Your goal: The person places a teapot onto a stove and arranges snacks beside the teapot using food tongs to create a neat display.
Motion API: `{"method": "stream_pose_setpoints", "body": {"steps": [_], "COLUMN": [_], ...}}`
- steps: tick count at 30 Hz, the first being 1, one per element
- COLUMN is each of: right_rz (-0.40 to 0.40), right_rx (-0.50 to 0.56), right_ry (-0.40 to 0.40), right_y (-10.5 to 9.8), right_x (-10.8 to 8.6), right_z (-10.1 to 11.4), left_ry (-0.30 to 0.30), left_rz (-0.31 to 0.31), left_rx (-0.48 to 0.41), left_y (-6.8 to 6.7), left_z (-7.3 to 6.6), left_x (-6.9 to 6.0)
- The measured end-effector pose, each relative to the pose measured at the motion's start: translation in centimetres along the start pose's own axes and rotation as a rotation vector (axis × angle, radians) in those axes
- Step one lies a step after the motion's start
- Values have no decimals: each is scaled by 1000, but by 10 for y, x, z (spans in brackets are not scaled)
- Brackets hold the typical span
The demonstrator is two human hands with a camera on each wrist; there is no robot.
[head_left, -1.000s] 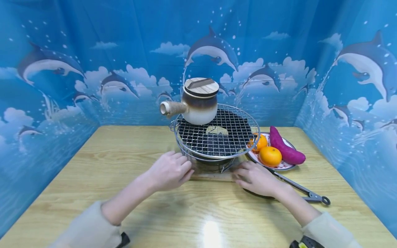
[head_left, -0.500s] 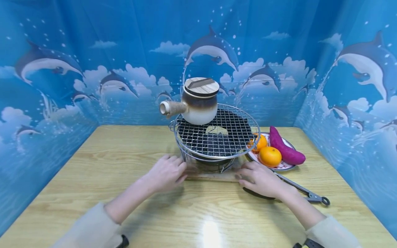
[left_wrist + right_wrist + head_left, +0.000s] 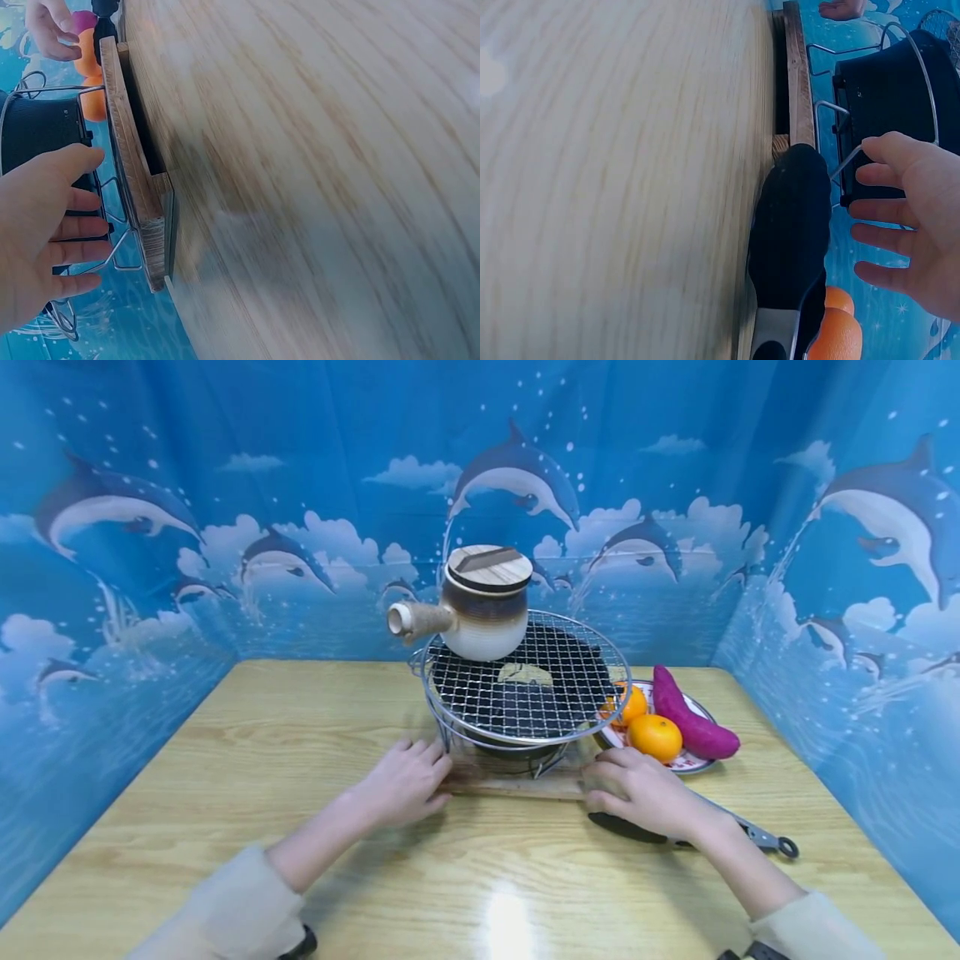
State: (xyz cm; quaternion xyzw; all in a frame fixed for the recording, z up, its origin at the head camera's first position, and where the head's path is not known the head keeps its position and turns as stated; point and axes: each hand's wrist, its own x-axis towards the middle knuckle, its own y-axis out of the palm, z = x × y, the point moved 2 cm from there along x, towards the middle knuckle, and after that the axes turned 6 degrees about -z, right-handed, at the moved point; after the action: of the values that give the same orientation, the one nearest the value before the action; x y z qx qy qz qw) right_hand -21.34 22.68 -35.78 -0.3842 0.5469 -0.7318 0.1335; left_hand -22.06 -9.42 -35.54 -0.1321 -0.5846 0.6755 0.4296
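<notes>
A charcoal stove topped by a round wire grate (image 3: 547, 710) stands on a wooden board (image 3: 517, 788). On the grate sits a side-handled clay pot (image 3: 486, 625) with a wooden lid. My left hand (image 3: 405, 783) is at the board's left end; in the left wrist view its fingers (image 3: 81, 227) are spread loosely beside the wire stand, holding nothing. At the board's right end is my right hand (image 3: 641, 793), its fingers (image 3: 883, 238) relaxed and holding nothing. Tongs with black tips (image 3: 791, 225) lie below that hand, partly hidden in the head view.
To the right of the stove, a patterned plate (image 3: 693, 767) bears oranges (image 3: 655, 738) and a purple sweet potato (image 3: 693, 720). The wooden table (image 3: 247, 760) is bordered by a blue dolphin curtain (image 3: 330, 485) at the back and sides.
My hands have drawn slightly apart: the left shifted left, the right shifted right. More of the board's front edge shows between them. Stove, pot and plate stay where they were.
</notes>
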Motion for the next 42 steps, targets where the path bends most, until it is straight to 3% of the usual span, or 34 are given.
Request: {"method": "stream_pose_setpoints", "body": {"steps": [7,12,17,31,42], "right_rz": [-13,-8,4,3,76], "right_rx": [-30,-33,-48,-60,-48], "right_ry": [9,63,123,162,243], "right_y": [-3,-11,-20,-32,-35], "right_x": [-8,-15,-20,-40,-53], "right_z": [-5,-9,-13,-28,-37], "left_ry": [15,10,27,72,79], "left_rz": [66,91,75,78,88], "left_rx": [-18,-2,3,-19,-30], "left_y": [4,6,9,14,15], "left_z": [-3,-4,-6,-7,-6], "left_x": [3,4,4,2,2]}}
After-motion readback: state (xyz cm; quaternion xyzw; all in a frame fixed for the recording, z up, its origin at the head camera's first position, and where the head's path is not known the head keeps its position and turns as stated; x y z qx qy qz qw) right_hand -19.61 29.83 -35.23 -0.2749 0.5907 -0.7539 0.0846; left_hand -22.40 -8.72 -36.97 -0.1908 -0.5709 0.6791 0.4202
